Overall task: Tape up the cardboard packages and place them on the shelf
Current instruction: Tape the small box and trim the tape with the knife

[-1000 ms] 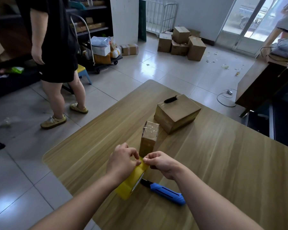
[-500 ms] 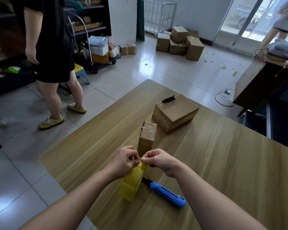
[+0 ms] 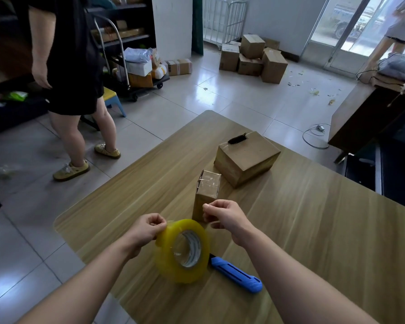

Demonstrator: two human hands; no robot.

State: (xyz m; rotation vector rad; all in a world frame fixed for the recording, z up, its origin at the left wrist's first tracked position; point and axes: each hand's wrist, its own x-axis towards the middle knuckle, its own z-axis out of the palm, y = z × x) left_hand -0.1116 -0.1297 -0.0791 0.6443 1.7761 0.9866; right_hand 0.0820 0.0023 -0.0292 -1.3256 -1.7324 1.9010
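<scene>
The fingers (image 3: 159,224) of the left hand (image 3: 145,231) are curled and pinched on the upper left rim of the yellow tape roll (image 3: 171,265). The roll is held on edge with its open core turned toward the camera. The fingers (image 3: 208,208) of the right hand (image 3: 227,218) are curled as well, and a thin clear tape strip (image 3: 214,223) is pinched just right of the roll's top. Both forearms are stretched forward with the wrists kept close together.

1 small cardboard box (image 3: 207,190) stands upright on the surface (image 3: 313,230), just beyond the right fingers. 1 larger box (image 3: 246,160) lies behind it, close by, with a black object (image 3: 237,138) on its top. A blue utility knife (image 3: 235,274) lies flat on the surface, its tip hidden behind the roll.
</scene>
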